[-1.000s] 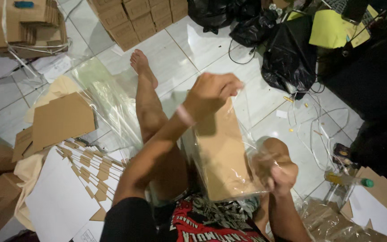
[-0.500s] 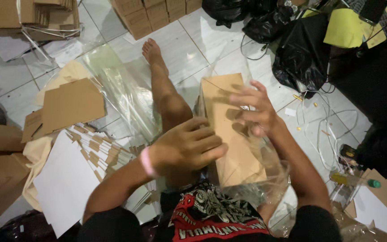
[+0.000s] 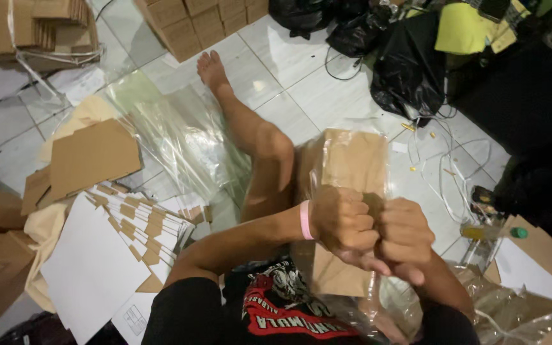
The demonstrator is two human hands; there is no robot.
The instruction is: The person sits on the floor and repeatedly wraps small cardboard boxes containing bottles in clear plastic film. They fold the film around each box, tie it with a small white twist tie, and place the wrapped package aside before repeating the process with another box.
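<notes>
Both hands have drawn together into fists on the bagged cardboard packet.
Brown cardboard packet (image 3: 352, 169) in its clear plastic sleeve lies over the lap, reaching past the knuckles; left hand (image 3: 343, 223) and right hand (image 3: 406, 235) clench its middle, touching each other. Left of the packet: bare leg (image 3: 253, 137), clear bags (image 3: 180, 137), stacked flat cartons (image 3: 119, 236) on the tiled floor (image 3: 301, 83).

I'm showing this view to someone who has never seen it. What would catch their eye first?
First, the two fists at centre: the left hand and right hand, side by side, grip a flat brown cardboard piece in a clear plastic bag. Next, the fanned stack of white and brown flat cardboard blanks on the floor at lower left. Black rubbish bags lie heaped at upper right.
</notes>
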